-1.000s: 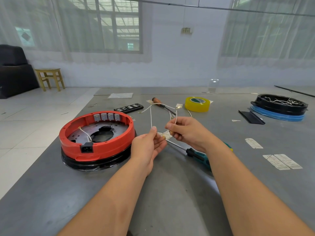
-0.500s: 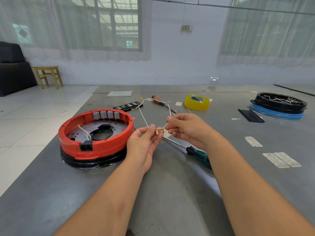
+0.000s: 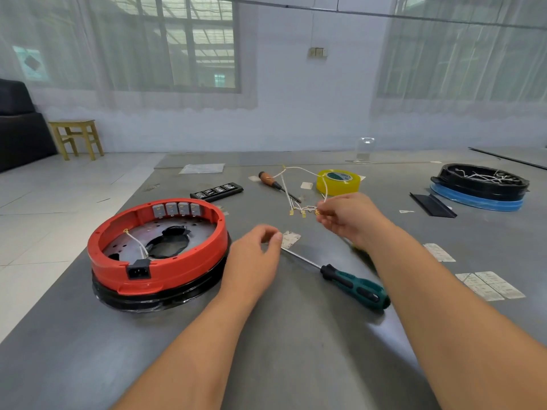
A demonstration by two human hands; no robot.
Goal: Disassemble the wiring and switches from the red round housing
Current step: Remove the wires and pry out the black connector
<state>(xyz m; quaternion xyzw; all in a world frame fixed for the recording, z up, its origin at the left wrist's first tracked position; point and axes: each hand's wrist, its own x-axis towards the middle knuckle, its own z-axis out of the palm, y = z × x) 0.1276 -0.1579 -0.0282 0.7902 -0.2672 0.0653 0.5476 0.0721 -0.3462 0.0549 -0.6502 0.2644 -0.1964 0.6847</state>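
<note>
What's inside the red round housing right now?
Inside the red housing: four grey switches on the far wall, one white wire and a perforated metal plate. The near wall hides the floor behind it.

Bare table (image 3: 296,350) before screwdriver (image 3: 352,284)

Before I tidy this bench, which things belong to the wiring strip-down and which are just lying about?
In use:
red round housing
switches
loose wire bundle in right hand
wire still in housing
green-handled screwdriver

Lying about:
yellow tape roll
wooden-handled screwdriver
black and blue housing
paper labels
</note>
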